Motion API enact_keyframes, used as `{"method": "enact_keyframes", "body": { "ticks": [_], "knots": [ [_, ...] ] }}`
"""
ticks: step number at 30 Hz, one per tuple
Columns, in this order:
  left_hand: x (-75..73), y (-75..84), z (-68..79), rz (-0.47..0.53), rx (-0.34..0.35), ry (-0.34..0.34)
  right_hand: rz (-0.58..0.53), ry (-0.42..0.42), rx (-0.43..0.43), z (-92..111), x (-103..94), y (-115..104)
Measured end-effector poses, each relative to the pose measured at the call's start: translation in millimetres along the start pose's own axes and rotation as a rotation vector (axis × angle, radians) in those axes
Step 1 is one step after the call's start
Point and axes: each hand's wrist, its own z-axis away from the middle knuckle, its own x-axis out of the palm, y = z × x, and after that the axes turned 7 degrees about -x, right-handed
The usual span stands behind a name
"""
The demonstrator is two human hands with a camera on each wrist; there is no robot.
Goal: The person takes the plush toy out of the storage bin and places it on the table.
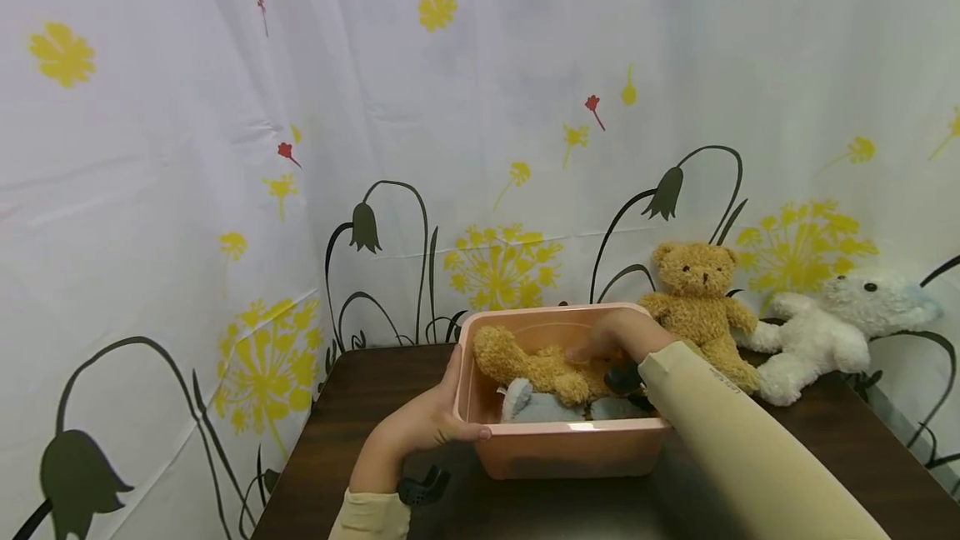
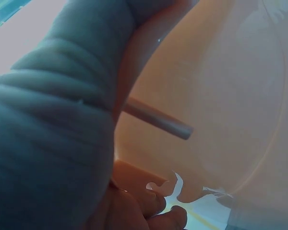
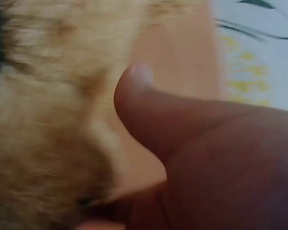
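Observation:
A peach plastic bin point(image 1: 570, 448) stands on the table in the head view. Inside it lies a golden-brown teddy bear point(image 1: 525, 365), with a grey-blue plush toy point(image 1: 543, 408) in front of it, partly hidden. My left hand point(image 1: 423, 415) grips the bin's left side, thumb on the front rim and fingers along the outside. Reaching over the far right rim, my right hand point(image 1: 611, 336) is down in the bin at the teddy bear. In the right wrist view its thumb stands out straight beside blurred brown fur point(image 3: 53, 134); its other fingers are mostly hidden.
Behind the bin on the right, another brown teddy bear point(image 1: 697, 298) sits against the patterned curtain point(image 1: 480, 107). A white plush toy point(image 1: 825, 332) leans beside it. The dark wooden table point(image 1: 322, 457) extends to both sides of the bin.

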Motion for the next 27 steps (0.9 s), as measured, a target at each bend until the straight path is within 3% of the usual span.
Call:
{"method": "enact_keyframes", "body": {
  "ticks": [3,5,8,11,14,20,27],
  "knots": [
    [1.3,-0.9,-1.4,-0.035,0.003,0.015,-0.066,-0.058,0.042,-4.3,2.9,3.3],
    [1.7,-1.3,-1.4,-0.063,-0.004,0.028,-0.050,-0.074,0.049,-6.7,4.3,4.7],
    [1.0,-2.2,-0.4,-0.097,-0.027,0.041,-0.057,-0.092,0.033,-33.2,0.4,17.3],
    [0.1,-2.1,1.0,-0.116,-0.036,0.051,-0.044,-0.099,0.024,-37.8,-1.7,17.8],
    [-0.5,-4.3,2.9,-0.105,-0.035,0.044,-0.030,-0.110,0.032,-25.1,2.3,8.8],
    [-3.0,-5.4,-2.3,-0.039,0.016,0.025,0.130,-0.164,-0.041,-7.9,-4.0,2.5],
    [-1.9,-4.9,-5.1,-0.036,0.014,0.009,0.214,-0.108,-0.146,-9.5,-1.0,11.8]
  ]
}}
